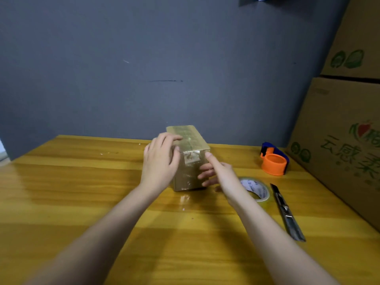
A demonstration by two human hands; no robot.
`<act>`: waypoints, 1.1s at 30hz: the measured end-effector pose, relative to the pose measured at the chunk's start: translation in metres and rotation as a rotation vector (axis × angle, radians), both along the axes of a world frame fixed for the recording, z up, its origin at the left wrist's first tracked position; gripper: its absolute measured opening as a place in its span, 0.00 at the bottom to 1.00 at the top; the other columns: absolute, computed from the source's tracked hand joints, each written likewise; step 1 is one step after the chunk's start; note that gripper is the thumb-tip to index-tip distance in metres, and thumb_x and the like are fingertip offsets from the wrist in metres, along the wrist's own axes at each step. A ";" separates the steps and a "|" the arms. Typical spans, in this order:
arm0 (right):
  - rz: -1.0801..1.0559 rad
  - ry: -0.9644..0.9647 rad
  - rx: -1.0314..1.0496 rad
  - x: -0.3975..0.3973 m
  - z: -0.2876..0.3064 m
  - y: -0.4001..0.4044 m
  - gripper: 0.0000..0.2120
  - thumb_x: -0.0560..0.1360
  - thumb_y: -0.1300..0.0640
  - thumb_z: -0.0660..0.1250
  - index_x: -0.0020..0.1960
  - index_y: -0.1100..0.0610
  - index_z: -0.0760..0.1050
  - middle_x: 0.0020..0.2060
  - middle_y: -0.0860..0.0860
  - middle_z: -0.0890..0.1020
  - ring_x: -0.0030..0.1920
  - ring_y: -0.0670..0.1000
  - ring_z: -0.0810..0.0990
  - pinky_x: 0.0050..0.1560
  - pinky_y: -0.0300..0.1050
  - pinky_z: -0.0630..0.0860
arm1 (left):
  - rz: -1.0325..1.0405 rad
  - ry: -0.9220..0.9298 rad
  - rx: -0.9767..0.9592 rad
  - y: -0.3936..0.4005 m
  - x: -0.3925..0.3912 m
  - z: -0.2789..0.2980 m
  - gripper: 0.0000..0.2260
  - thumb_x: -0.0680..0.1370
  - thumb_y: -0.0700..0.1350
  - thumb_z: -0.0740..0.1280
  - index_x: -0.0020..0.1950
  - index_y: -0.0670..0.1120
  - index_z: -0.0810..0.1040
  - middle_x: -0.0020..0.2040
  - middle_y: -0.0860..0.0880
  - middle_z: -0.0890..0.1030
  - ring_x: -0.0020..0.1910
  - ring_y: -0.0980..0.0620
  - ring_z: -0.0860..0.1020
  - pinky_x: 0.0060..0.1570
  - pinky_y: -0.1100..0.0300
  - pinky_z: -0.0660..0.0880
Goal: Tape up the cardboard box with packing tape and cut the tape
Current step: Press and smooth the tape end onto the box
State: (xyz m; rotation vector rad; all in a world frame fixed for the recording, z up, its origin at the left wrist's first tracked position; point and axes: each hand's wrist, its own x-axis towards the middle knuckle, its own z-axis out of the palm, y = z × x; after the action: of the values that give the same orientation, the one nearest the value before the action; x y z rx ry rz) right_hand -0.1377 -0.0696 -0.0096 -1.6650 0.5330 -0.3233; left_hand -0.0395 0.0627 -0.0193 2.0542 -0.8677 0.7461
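Yellow-brown wood grain runs across the table (82,192), which is glossy enough to catch the light, and behind it stands a flat grey-blue wall (144,58) with a few scuff marks.

One small cardboard box (191,159) stands toward the far middle of the table, its top and near face shiny with tape, a strip running along the top and down over the near end. Two bare hands are on it. The left hand (160,159) lies against the box's left side, fingers curled over the top edge and thumb on the near corner, holding it. The right hand (218,173) is at the box's right near corner, thumb up on the top corner and fingers spread loosely against the near face, touching rather than clasping.

To the right lie one roll of clear packing tape (259,192), flat and partly hidden behind the right wrist, one utility knife (286,212) just beside it, blade end pointing away, and one orange-and-blue tape dispenser (274,161) farther back. Two large printed cartons (345,124) are stacked at the table's right edge, green lettering on their sides, crowding that side of the surface.
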 end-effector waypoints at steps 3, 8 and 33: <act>-0.001 0.024 0.053 0.010 -0.004 0.011 0.25 0.75 0.39 0.61 0.51 0.61 0.80 0.41 0.57 0.85 0.30 0.49 0.78 0.29 0.38 0.65 | -0.017 0.160 0.077 -0.010 0.019 -0.003 0.18 0.78 0.54 0.53 0.66 0.54 0.71 0.67 0.54 0.72 0.68 0.51 0.67 0.66 0.49 0.63; -0.042 -0.109 0.068 0.018 -0.009 0.015 0.10 0.77 0.52 0.64 0.46 0.58 0.80 0.35 0.50 0.82 0.33 0.47 0.77 0.30 0.37 0.67 | -0.108 0.300 0.118 -0.024 0.043 -0.010 0.19 0.79 0.58 0.52 0.66 0.57 0.73 0.71 0.55 0.70 0.73 0.51 0.61 0.71 0.49 0.58; 0.067 -0.113 -0.110 -0.003 -0.016 0.010 0.12 0.79 0.55 0.62 0.46 0.59 0.82 0.56 0.53 0.81 0.50 0.39 0.74 0.44 0.19 0.64 | -0.219 0.323 0.022 -0.017 0.025 -0.017 0.15 0.82 0.52 0.53 0.63 0.54 0.74 0.65 0.55 0.70 0.64 0.57 0.70 0.58 0.59 0.68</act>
State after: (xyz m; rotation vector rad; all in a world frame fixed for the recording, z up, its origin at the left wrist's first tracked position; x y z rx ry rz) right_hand -0.1406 -0.0600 -0.0259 -1.7551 0.3800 -0.4006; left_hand -0.0146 0.0455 -0.0360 1.9860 -0.8963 0.2765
